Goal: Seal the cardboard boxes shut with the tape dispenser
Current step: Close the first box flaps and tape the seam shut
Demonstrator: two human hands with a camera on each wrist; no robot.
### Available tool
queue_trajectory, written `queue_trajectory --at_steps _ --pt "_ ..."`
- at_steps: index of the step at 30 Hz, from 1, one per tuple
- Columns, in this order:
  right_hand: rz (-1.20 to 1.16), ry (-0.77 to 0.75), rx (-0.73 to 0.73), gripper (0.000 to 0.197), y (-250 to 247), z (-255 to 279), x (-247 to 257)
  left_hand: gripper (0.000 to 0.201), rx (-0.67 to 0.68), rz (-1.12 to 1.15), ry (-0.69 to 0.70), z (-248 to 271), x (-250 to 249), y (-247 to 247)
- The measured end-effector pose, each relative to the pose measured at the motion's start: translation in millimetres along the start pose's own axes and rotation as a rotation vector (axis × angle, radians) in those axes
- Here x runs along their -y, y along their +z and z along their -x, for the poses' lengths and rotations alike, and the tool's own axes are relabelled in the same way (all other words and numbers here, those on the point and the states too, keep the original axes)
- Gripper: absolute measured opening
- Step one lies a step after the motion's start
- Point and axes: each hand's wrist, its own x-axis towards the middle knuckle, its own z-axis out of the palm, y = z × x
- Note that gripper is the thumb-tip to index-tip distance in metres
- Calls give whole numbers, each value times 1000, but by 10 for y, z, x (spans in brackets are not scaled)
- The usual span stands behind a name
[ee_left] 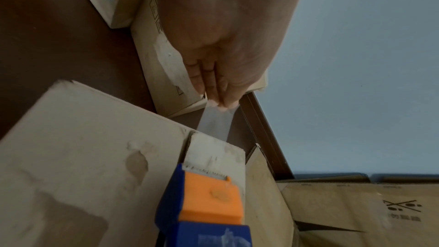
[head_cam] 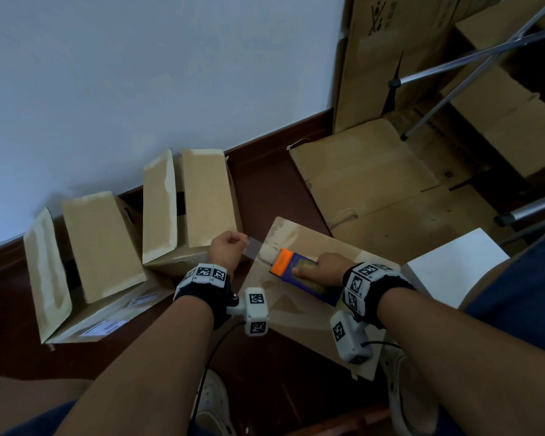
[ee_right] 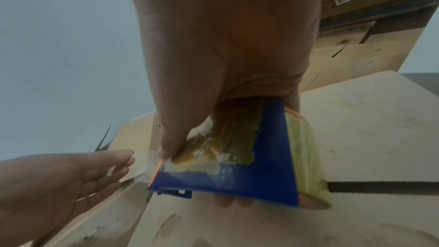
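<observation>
A blue tape dispenser (head_cam: 299,275) with an orange front cap (ee_left: 209,200) lies on top of a closed cardboard box (head_cam: 309,313) in front of me. My right hand (head_cam: 323,267) grips the dispenser (ee_right: 249,166) from above, thumb on its side. A strip of clear tape (head_cam: 255,248) runs from the dispenser's front past the box's far edge. My left hand (head_cam: 228,247) pinches the free end of the tape (ee_left: 215,121) between its fingertips (ee_left: 222,103), just beyond the box corner (ee_left: 213,146).
Two more cardboard boxes (head_cam: 189,212) (head_cam: 85,265) with raised flaps stand to the left by the white wall. Flattened cardboard (head_cam: 378,184) lies behind on the dark floor. Tripod legs (head_cam: 453,62) and a white block (head_cam: 453,265) are at the right.
</observation>
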Motion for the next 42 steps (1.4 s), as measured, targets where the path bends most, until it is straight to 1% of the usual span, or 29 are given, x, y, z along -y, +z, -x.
queue_trajectory --at_steps 5,8,13,17,20,23,28,33,37,42 --pt "10 21 -4 62 10 -22 95 22 -20 -35 56 -12 35 17" --pt "16 41 12 59 20 -59 145 19 -25 -55 77 -26 91 23" --pt "18 62 13 58 18 -114 194 15 -42 -14 61 -32 145 58" --pt "38 51 41 68 -23 -105 233 13 -50 -17 59 -45 192 50" --pt "55 54 48 69 -27 -118 279 13 -57 -5 42 -46 212 46" --pt "64 81 42 67 -22 -144 316 15 -57 6 32 -62 226 58" --pt "53 112 13 58 9 -179 340 15 -31 19 27 -95 264 73" --pt "50 115 37 55 -24 -177 330 18 -9 6 18 -160 343 92" --pt "87 98 57 67 -35 -169 332 19 5 7 -18 -213 415 116" --pt "104 105 80 67 -46 -157 335 20 -1 25 -61 -268 490 162"
